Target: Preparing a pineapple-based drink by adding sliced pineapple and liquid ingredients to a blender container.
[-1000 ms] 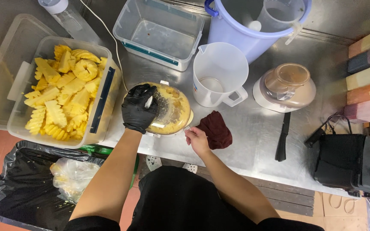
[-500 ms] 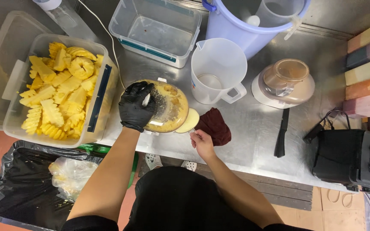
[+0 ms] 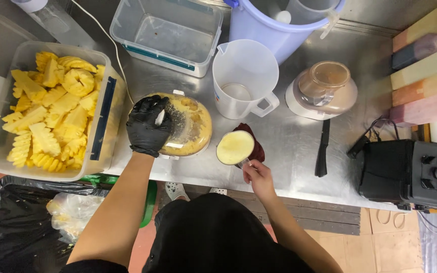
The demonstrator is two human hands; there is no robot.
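left hand grips the strainer, pulp left inside; right hand pinches a cup already full of juice.

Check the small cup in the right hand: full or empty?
Full. The cup held by the right hand shows pale yellow puree up to its rim.

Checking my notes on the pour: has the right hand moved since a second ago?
Yes. The right hand has drawn back from the blender jar toward the table edge, now holding a ladle of yellow puree.
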